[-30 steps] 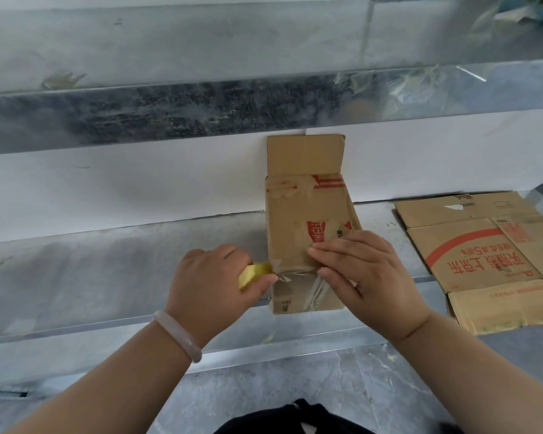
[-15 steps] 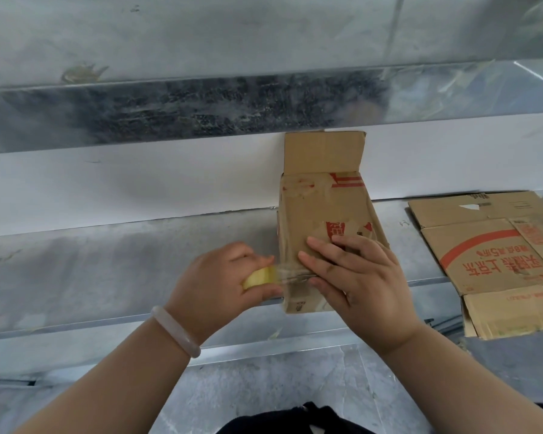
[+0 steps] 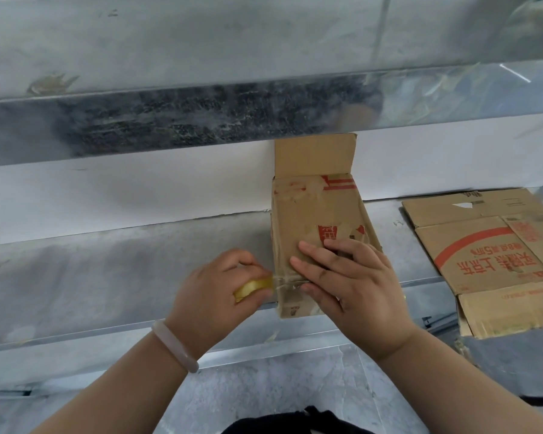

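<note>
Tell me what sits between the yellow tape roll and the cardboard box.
Head view: a short stretch of clear tape runs from the yellow tape roll to the cardboard box; nothing else.

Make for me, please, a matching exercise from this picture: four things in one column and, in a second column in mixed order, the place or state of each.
Column one:
1. tape roll
2. small box
3. flattened cartons
4. bracelet

Column two:
A. lie flat at the right end of the shelf
B. worn on the left wrist
C. gripped by the left hand
D. pressed down by the right hand, fingers straight

Right pairs: 1-C, 2-D, 3-A, 4-B.
</note>
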Available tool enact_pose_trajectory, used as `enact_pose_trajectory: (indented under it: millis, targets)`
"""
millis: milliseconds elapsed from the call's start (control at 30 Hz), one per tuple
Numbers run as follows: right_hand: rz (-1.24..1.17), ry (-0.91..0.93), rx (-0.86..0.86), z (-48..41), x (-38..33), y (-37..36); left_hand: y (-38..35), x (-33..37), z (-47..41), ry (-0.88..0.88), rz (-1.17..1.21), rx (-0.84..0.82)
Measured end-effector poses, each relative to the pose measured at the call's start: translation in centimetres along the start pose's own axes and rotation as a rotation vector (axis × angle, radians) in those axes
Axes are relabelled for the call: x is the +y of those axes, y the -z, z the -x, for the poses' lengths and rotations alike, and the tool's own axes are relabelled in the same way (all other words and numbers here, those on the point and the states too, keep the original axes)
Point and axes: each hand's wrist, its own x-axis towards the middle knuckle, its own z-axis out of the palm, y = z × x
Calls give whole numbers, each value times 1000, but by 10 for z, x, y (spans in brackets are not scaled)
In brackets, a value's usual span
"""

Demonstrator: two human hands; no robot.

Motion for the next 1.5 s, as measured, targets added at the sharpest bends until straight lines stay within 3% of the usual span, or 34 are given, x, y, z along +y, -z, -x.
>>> enact_pose_trajectory:
  millis: [133,200,333,367,400,467,500,567,700,800,933,1000,1233,1400,1500]
  targets:
    - [-58,2,-87,-7,2,9,-5,12,-6,-18,-6,69]
    - [-211,-112,-61,-8,4,26,-6,15,-7,0,-2,72]
    - [-385,-755,224,2,48,41,-7,16,-4,44,-22,65]
    - [-334,-909,148,6,68,32,-7,16,-4,54,-22,61]
    - [-236,-997,-35,12,87,18,-7,17,-3,67,-23,54]
    - [-82,-1029,-451,27,112,-12,-7,17,-2,97,-27,43]
    - [-11,-1017,-577,35,119,-26,-7,17,-1,107,-26,40]
    - [136,-993,-653,44,125,-43,-6,17,-1,116,-23,34]
    - [70,-1090,-551,43,121,-45,-5,16,0,119,-7,25]
    - [-196,-1248,-282,40,97,-21,-4,14,1,116,13,19]
    - [-390,-1166,109,40,26,41,-3,12,1,101,65,3]
    - [-482,-1068,173,39,-13,66,-2,10,1,80,85,5]
    - [-722,-994,-15,39,-97,65,4,3,-1,43,158,-9]
    - [-472,-829,-239,35,-119,52,6,-4,0,58,212,-19]
    - [-261,-697,-282,32,-132,41,5,-5,1,55,216,-5]
